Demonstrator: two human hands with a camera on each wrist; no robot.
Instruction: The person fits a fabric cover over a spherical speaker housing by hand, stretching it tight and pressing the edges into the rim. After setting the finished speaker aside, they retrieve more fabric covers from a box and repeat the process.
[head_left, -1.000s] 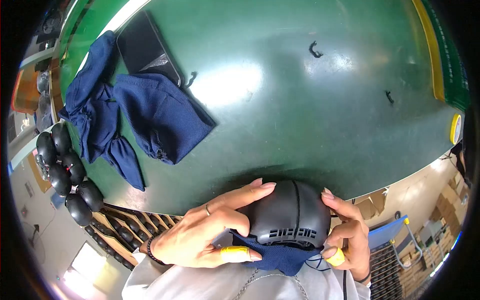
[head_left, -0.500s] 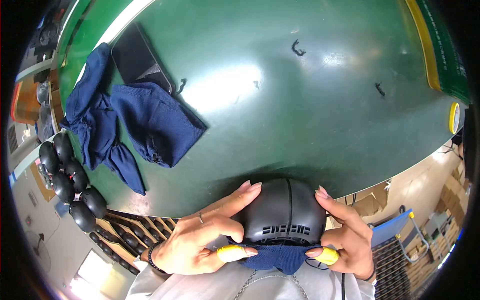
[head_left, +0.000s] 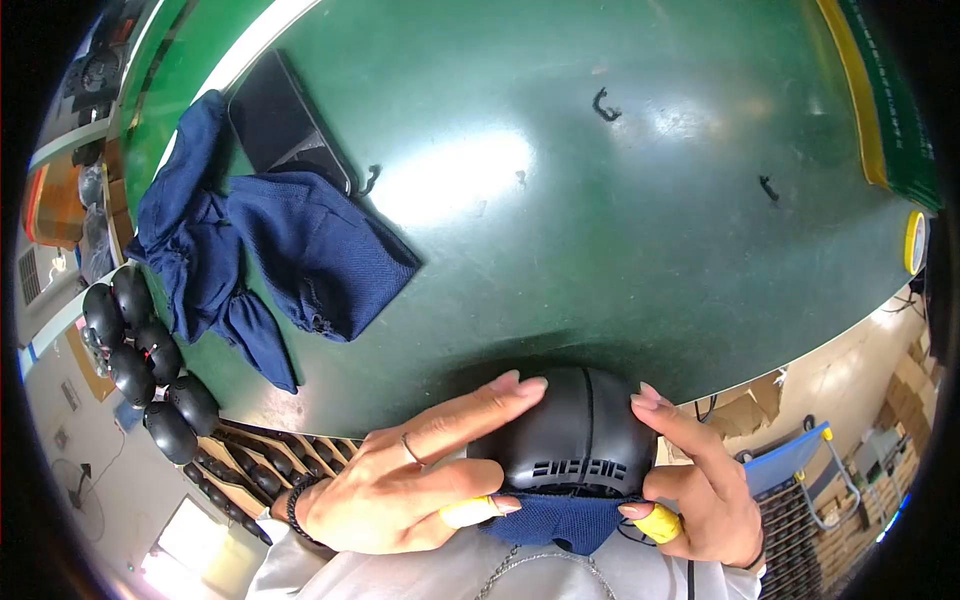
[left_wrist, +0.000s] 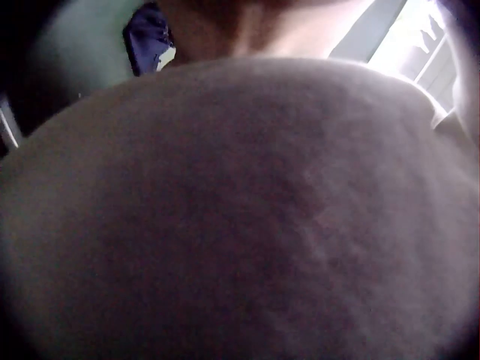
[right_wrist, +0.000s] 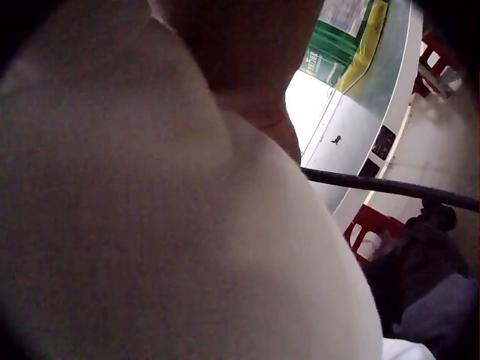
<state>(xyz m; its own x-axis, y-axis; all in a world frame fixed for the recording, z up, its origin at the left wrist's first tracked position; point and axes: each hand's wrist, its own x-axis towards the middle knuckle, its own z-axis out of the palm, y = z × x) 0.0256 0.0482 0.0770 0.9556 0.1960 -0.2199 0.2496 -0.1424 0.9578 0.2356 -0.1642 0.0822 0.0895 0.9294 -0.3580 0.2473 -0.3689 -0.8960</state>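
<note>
Head view: both grips are on a black shell (head_left: 575, 430) held right at the near edge of the green tabletop (head_left: 620, 230). The left grip (head_left: 400, 480) has two long fingers laid flat over the top of the shell. Its thumb, wrapped in yellow tape (head_left: 468, 512), is tucked in at the shell's bottom edge, so it's pinching the shell between the two. The right grip (head_left: 700, 490) does the same from the other side, with one finger up on the dome and the taped thumb down low. A blue bag (head_left: 555, 520) hangs under the shell between the two thumbs, and both thumbs touch its rim.

Further out past the left grip's fingertips, two more blue bags (head_left: 320, 250) lie flat, with a phone (head_left: 285, 120) just beyond them. Off to the left grip's outer side there's a row of black shells (head_left: 140, 350). Way off to the right grip's far side sits a roll of yellow tape (head_left: 913, 243).

Left wrist view: pretty much all blurry pale fabric, with a scrap of blue cloth (left_wrist: 150, 37) in the top corner. Can't see the grip here.

Right wrist view: same deal, pale fabric filling the frame, plus a black cable (right_wrist: 390, 185). No grip visible here either.
</note>
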